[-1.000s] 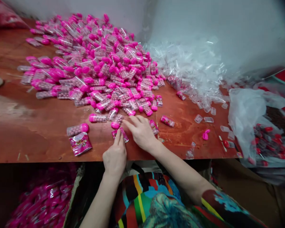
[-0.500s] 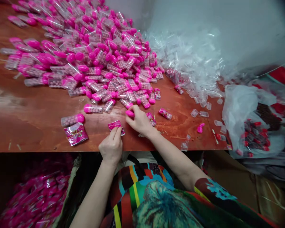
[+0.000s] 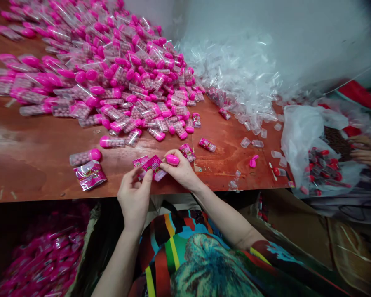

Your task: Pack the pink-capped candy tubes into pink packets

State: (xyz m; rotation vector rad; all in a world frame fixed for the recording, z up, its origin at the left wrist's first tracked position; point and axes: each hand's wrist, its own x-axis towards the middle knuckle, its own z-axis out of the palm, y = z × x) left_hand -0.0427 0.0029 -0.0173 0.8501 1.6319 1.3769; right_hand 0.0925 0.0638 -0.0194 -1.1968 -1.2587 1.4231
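Observation:
Between my hands is a flat pink printed wrapper (image 3: 154, 163), its lower right part see-through. My left hand (image 3: 133, 202) pinches its near left side between thumb and fingers. A second piece of pink printed film (image 3: 139, 160) shows behind the left fingertips; whether it is separate I cannot tell. My right hand (image 3: 184, 173) is closed on a tube with a pink cap (image 3: 172, 160), most of its body hidden by the fingers. The right fingertips also touch the wrapper's right edge. A larger pink packet (image 3: 90, 175) and a pink-capped tube of beads (image 3: 85, 157) lie to the left.
Behind my hands rises a big heap of pink-capped tubes (image 3: 120, 78). Clear plastic tubes (image 3: 244, 74) are piled further right. A white bag (image 3: 297, 132) holds red-capped tubes (image 3: 324, 169), near another person's hand (image 3: 369, 154). Pink packets (image 3: 46, 260) fill a container below the table (image 3: 43, 165).
My right hand has come nearer with the pink-capped tube and now meets the wrapper. My left hand has raised the wrapper. Another person's hand has appeared at the right.

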